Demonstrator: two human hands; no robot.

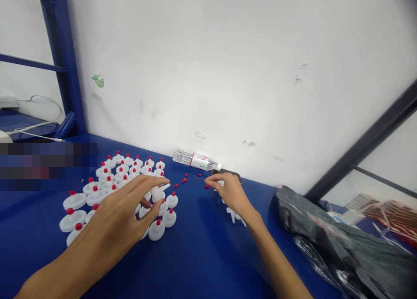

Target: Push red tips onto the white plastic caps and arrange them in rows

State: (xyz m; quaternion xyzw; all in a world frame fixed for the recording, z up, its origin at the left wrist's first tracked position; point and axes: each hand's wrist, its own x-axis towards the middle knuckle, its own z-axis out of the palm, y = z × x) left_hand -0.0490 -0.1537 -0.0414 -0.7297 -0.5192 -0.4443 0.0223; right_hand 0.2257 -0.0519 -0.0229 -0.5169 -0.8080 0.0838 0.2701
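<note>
My left hand (122, 208) grips a white plastic piece with a pointed nozzle (158, 193) between thumb and fingers, the nozzle pointing right. Around and beneath that hand stand many white round caps with red tips (157, 230), set close together on the blue table (195, 255). My right hand (230, 192) is closed in a pinch above a small red tip (206, 186); what its fingertips hold, if anything, cannot be made out. A few more loose red tips (184, 180) lie between the two hands. Several white nozzle pieces (232, 214) lie partly hidden under my right wrist.
Against the white wall, a clear plastic bottle (197, 160) lies on its side. A dark flat object (233, 175) is behind my right hand. A grey plastic bag (339, 234) covers the right side of the table. A blue metal post (70, 51) rises at left.
</note>
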